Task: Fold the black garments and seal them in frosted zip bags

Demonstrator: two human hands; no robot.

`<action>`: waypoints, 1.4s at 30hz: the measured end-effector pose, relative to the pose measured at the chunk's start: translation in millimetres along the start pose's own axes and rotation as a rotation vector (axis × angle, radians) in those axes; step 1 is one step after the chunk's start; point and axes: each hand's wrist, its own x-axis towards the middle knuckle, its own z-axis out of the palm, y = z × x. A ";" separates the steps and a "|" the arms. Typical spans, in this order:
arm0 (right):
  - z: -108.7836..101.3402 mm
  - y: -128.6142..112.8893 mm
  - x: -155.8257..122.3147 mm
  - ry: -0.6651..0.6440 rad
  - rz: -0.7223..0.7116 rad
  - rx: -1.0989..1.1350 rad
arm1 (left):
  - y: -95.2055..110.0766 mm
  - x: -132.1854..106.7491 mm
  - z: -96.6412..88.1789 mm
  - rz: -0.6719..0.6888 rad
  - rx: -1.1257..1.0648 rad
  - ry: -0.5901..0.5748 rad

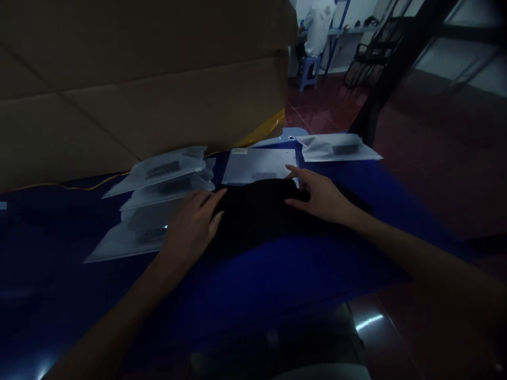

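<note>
A dark black piece of folded cloth (pixel 253 211) lies on the blue tabletop in front of me; its exact kind cannot be made out in the dim light. At its left end rests my left hand (pixel 192 221), thumb and index finger apart, slightly blurred. My right hand (pixel 320 195) is over the cloth's right end, thumb and fingers spread. Behind the cloth lies a flat white packet (pixel 259 163) with a small label. Left of it, several frosted plastic bags (pixel 162 169) with dark contents overlap in a stack, partly behind my left hand.
Another frosted bag (pixel 336 148) lies at the back right of the blue table (pixel 253 285). A large cardboard box (pixel 158 105) rises along the back left. Beyond are a dark slanted post (pixel 396 63), a rocking chair (pixel 376 50) and a person (pixel 319 26) on a blue stool (pixel 309 71).
</note>
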 end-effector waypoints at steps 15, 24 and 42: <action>-38.0 -10.1 -5.9 -0.112 -0.383 0.590 | -1.0 1.5 -31.7 0.226 -1.071 -0.095; -45.3 -26.6 -14.6 -0.740 -0.612 0.688 | 1.7 7.2 -33.2 0.327 -1.202 -0.693; -39.8 -3.1 -5.9 0.008 -0.085 -0.223 | 24.1 -11.4 -2.2 0.318 -0.217 -0.466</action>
